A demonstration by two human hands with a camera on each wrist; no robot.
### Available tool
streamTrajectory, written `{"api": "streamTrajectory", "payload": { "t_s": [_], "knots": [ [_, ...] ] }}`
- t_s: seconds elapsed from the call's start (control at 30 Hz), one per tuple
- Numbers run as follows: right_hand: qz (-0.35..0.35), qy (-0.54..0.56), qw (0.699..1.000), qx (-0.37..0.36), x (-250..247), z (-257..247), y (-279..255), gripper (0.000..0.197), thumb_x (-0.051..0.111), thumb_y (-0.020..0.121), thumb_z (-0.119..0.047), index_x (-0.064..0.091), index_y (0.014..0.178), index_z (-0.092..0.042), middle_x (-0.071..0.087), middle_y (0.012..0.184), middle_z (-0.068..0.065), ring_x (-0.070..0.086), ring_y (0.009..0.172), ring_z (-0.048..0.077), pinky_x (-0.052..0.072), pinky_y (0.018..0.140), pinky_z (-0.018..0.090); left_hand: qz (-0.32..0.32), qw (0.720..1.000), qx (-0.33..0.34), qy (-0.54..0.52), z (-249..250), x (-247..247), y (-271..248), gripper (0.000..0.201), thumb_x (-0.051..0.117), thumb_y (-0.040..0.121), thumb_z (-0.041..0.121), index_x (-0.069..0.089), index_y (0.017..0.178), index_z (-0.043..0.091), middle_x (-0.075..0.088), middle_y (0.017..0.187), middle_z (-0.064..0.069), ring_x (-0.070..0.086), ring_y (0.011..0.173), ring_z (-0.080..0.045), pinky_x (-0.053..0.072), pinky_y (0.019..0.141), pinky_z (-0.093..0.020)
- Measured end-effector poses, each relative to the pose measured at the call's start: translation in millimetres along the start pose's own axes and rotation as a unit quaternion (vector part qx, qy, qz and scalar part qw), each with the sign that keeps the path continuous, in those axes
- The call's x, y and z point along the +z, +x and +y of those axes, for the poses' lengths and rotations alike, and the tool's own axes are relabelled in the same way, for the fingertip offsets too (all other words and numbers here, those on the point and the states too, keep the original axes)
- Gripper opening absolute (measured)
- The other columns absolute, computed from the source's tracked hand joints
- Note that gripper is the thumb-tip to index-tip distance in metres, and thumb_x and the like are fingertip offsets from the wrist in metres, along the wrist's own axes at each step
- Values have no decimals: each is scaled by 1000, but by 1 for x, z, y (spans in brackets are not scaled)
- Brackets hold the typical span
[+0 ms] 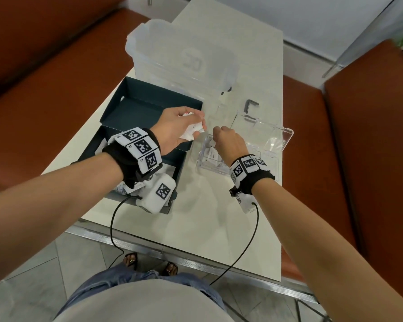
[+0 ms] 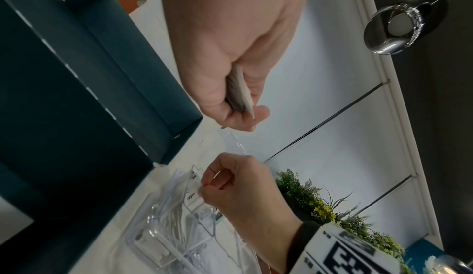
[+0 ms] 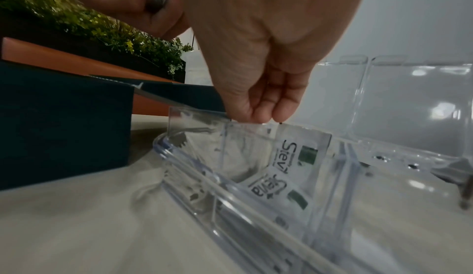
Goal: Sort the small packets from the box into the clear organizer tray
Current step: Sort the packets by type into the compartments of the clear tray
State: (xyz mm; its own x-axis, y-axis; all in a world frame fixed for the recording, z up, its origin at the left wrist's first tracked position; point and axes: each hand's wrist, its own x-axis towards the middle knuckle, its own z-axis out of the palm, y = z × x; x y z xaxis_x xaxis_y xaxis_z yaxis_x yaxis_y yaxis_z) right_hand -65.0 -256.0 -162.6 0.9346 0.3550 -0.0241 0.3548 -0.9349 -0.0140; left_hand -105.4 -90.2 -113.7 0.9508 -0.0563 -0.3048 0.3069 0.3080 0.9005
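The right hand (image 3: pixel 258 59) pinches the top edge of a white packet (image 3: pixel 299 157) standing in a near compartment of the clear organizer tray (image 1: pixel 204 162); a second packet (image 3: pixel 276 191) lies beside it in the tray. Left of the tray, the left hand (image 1: pixel 175 127) is curled round a small stack of packets (image 1: pixel 192 130), above the dark box (image 1: pixel 135 126). Judging by this, sorting is barely started: the handful, and a few packets that seem to lie in the box by the left wrist, remain
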Motion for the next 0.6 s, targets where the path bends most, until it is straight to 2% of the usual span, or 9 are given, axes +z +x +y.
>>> {"api": "streamTrajectory", "payload": {
  "t_s": [0.07, 0.2, 0.33, 0.4, 0.5, 0.6],
  "knots": [
    [-6, -4, 1000, -1, 2, 0, 1, 21, 45, 87, 10, 56, 101, -2, 56, 96, 17, 56, 75, 34, 33, 60, 33, -9, 1000, -4, -1, 0, 2, 0, 6, 63, 92, 9, 66, 97, 6, 67, 82, -10, 65, 76, -18, 53, 56, -22],
    [-3, 0, 1000, 3, 2, 4, -1, 17, 49, 91, 4, 61, 100, -2, 55, 98, 15, 55, 80, 34, 33, 66, 32, -21, 999, -37, -28, 1, 6, 2, 14, 61, 95, 15, 65, 101, 4, 68, 84, -11, 66, 79, -20, 54, 57, -23],
    [22, 53, 998, -9, -1, 13, -7, 20, 52, 90, 0, 67, 102, -6, 56, 98, 13, 57, 83, 33, 45, 78, 38, -30, 998, -50, -40, 4, 8, 2, 14, 57, 97, 16, 64, 99, 4, 68, 82, -10, 66, 74, -18, 55, 59, -23],
    [10, 34, 999, -31, -4, 15, -10, 19, 55, 91, -8, 69, 103, -15, 60, 98, 8, 57, 89, 29, 42, 82, 36, -28, 997, -48, -44, 3, 10, 3, 14, 56, 97, 15, 64, 99, 3, 67, 83, -11, 66, 73, -17, 54, 58, -23],
    [-25, -62, 996, -67, -5, 9, -9, 17, 58, 93, -21, 70, 103, -28, 66, 99, -2, 54, 101, 24, 32, 86, 35, -20, 998, -50, -42, 3, 13, 3, 14, 56, 97, 15, 64, 98, 3, 66, 87, -12, 67, 72, -17, 54, 57, -23],
    [-51, -102, 992, -58, -1, 1, -8, 17, 56, 93, -28, 70, 103, -31, 68, 98, -3, 51, 104, 22, 29, 90, 38, -14, 998, -53, -43, 2, 15, 3, 14, 57, 97, 15, 65, 97, 3, 66, 86, -12, 68, 70, -16, 53, 56, -23]
  ]
}}
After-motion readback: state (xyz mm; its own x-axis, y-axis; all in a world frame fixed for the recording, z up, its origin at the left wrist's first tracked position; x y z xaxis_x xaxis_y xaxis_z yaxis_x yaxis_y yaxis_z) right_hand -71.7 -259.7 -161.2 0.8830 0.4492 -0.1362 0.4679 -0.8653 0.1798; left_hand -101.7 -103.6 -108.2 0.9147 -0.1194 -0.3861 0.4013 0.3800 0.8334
